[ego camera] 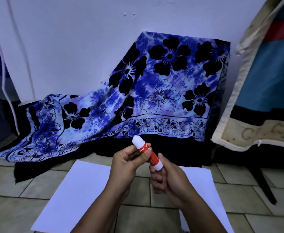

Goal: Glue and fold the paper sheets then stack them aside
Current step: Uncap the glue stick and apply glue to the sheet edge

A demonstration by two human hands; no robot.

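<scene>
Paper sheets lie flat on the tiled floor [11, 182] beneath both hands: one white sheet [70, 190] under the left forearm, another [203, 180] just right of the right hand. Beyond the hands, a blue floral cloth [154, 84] drapes over something against the wall. The left hand [127, 158] curls its fingers and thumb round the upper part of a red-and-white glue stick [150, 156]. The right hand [164, 179] grasps the stick's white lower end. Held above the sheets and between the hands, the stick tilts with its rounded white tip pointing up and away.
</scene>
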